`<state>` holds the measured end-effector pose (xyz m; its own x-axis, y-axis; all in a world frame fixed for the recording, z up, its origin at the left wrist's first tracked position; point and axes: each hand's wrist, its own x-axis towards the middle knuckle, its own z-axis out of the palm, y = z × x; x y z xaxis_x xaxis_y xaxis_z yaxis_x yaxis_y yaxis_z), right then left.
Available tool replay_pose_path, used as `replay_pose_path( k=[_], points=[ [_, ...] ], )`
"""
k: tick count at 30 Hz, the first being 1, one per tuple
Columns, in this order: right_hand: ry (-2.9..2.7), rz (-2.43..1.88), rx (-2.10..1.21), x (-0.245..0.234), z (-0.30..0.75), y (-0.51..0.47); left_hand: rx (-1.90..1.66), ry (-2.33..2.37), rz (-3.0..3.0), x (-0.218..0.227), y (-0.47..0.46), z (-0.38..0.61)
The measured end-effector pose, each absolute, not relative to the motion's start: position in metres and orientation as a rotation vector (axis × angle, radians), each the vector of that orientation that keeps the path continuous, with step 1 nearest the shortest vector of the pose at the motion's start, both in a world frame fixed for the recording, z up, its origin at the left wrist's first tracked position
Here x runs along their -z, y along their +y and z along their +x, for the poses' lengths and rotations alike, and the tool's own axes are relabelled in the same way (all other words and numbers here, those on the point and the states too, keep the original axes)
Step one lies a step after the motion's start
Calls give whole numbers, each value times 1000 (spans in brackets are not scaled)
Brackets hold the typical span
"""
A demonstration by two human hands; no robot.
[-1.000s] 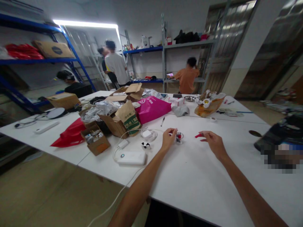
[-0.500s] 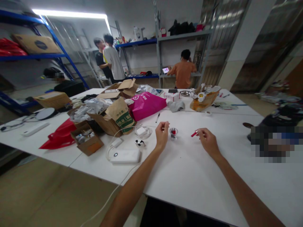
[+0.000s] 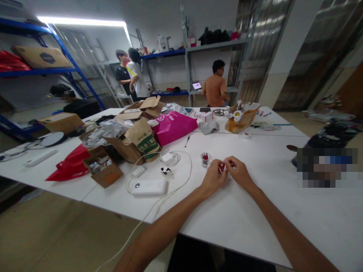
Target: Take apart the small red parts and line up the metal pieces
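Observation:
Over the white table my left hand (image 3: 213, 176) and my right hand (image 3: 240, 172) meet, fingertips together. Between them is a small red object (image 3: 222, 166), mostly covered by the fingers; its kind is too small to make out. Both hands are closed on it. Just beyond my left hand stands a small clear cup (image 3: 205, 160) holding several red and dark pieces.
Left of my hands lie a white power bank (image 3: 149, 187), a looped white cable (image 3: 181, 153) and a small black-and-white item (image 3: 165, 171). Farther back are a pen (image 3: 187, 141), a magenta bag (image 3: 177, 127) and open cardboard boxes (image 3: 103, 168). Several people are in the background.
My left hand has moved right, away from beside the cup, to meet my right hand. The right hand has come slightly left with the red object, and both hands now close around it.

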<state>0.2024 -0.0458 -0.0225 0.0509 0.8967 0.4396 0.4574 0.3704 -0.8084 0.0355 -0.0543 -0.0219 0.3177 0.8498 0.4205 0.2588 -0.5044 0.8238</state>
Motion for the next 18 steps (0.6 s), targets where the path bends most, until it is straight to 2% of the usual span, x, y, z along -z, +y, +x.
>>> replay_pose_path(
  k=[10,18],
  points=[
    [-1497,-1268,-735,37,202,-38,-1065,1113,2056,17,-37,21],
    [-1634,-1291,-645,28,201,-46,-1066,1133,2196,15,-35,16]
  ],
)
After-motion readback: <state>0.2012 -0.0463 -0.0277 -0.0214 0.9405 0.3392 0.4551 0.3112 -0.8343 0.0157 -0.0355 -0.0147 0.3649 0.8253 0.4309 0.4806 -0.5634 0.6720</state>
